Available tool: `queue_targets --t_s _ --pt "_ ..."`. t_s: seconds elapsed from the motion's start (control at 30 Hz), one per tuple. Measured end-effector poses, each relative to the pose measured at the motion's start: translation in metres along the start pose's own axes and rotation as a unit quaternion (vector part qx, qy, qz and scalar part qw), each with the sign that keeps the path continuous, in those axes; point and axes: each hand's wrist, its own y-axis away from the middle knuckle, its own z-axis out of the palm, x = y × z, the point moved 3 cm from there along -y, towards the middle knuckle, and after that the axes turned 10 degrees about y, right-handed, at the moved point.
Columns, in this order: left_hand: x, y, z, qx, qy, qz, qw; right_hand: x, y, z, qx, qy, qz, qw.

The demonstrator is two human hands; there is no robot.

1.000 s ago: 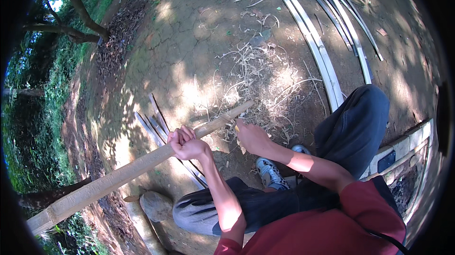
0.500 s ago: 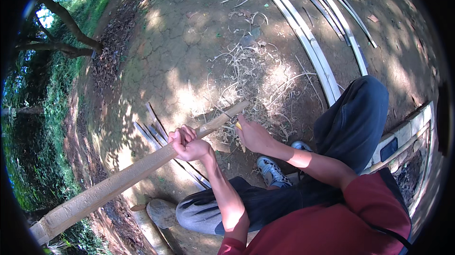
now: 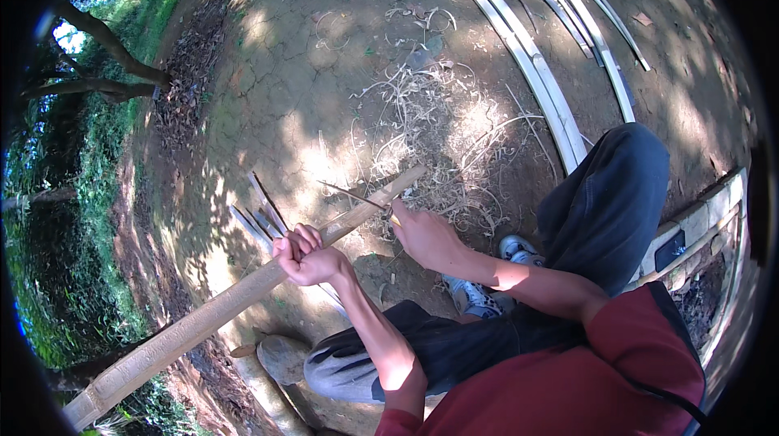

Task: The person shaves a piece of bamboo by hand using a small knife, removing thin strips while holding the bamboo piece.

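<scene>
A long tan pole point(image 3: 199, 311), with a ring like a bamboo node near its lower-left end, slants up to the middle of the view. My right hand point(image 3: 430, 237) is closed on the yellow handle of a knife point(image 3: 350, 194). Its thin dark blade points left and lies across the upper part of the pole. Lower down the pole, my left hand point(image 3: 311, 262) is closed with the palm turned up and the fingers curled in. That hand lies over the pole. Whatever is between its fingers is too hidden to make out.
Pale curled shavings point(image 3: 430, 120) litter the dirt beyond the pole. Long pale strips point(image 3: 527, 63) lie at the upper right, and shorter strips point(image 3: 264, 213) lie behind my left hand. My knees flank the work. A dark phone-like slab point(image 3: 669, 249) rests on a low frame at right.
My left hand has moved slightly left and down along the pole. My right hand has shifted a little left, and the knife blade now shows longer across the pole.
</scene>
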Motion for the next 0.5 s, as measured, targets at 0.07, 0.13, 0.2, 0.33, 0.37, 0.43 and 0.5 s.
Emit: queue_targets --t_s 0.07,0.13,0.2,0.33,0.37,0.43,0.5 --pt "-0.004 0.004 0.006 -0.025 -0.011 0.014 1.000 0.013 -0.001 0.009 -0.002 0.009 0.011 1.000" --pt "-0.004 0.006 0.011 0.010 -0.022 0.000 1.000 0.037 -0.010 0.022 0.005 0.022 0.042 0.999" --pt "0.000 0.006 0.019 0.040 -0.045 0.000 0.998 0.037 -0.016 0.023 -0.015 0.011 0.049 0.999" --pt "0.002 0.006 0.012 -0.015 -0.015 0.007 1.000 0.000 -0.007 -0.009 0.002 0.023 0.012 1.000" --pt "0.001 0.010 0.012 -0.023 -0.015 0.004 1.000 -0.004 -0.005 -0.010 0.001 0.026 0.007 1.000" --pt "-0.002 0.019 0.031 -0.056 0.000 -0.009 0.998 0.084 -0.016 0.039 -0.009 0.052 0.128 0.990" --pt "-0.003 0.026 0.037 -0.071 0.004 -0.017 0.997 0.111 -0.027 0.057 -0.009 0.052 0.182 0.982"
